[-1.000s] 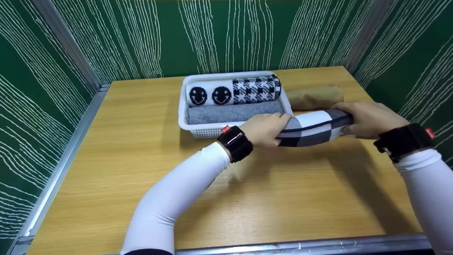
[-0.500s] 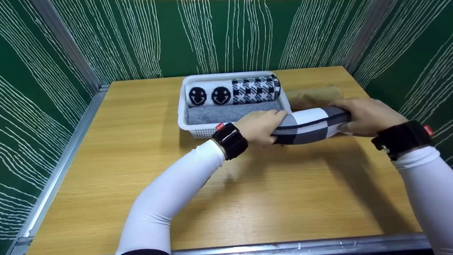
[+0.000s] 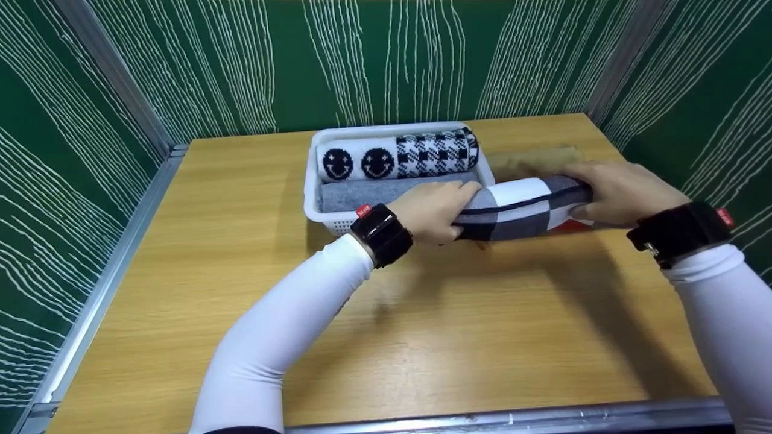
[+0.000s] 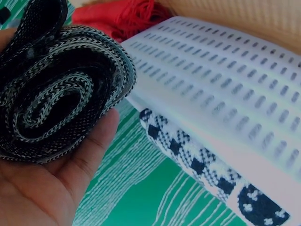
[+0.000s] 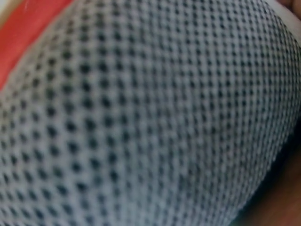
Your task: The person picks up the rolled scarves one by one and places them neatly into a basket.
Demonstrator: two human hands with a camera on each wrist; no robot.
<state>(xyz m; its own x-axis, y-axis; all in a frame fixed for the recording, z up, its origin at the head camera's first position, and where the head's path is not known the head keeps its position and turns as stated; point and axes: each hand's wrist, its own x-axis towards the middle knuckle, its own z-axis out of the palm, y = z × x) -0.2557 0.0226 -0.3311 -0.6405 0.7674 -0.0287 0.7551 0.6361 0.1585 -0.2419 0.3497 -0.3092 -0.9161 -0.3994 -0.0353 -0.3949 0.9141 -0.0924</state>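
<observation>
Left to right against the earlier frames, the white perforated plastic basket (image 3: 311, 193) is unmoved, while the left hand (image 3: 434, 212), curled round the left end of a grey, white and black checked knitted fabric roll (image 3: 522, 208), and the right hand (image 3: 633, 191), gripping its right end, have shifted slightly left, with red cloth (image 3: 570, 226) now showing below. The roll, held above the wooden table (image 3: 386, 361) near the basket's near right corner, has its long axis left to right, coiled left end basketward, right end farther or higher; which cannot be told.
</observation>
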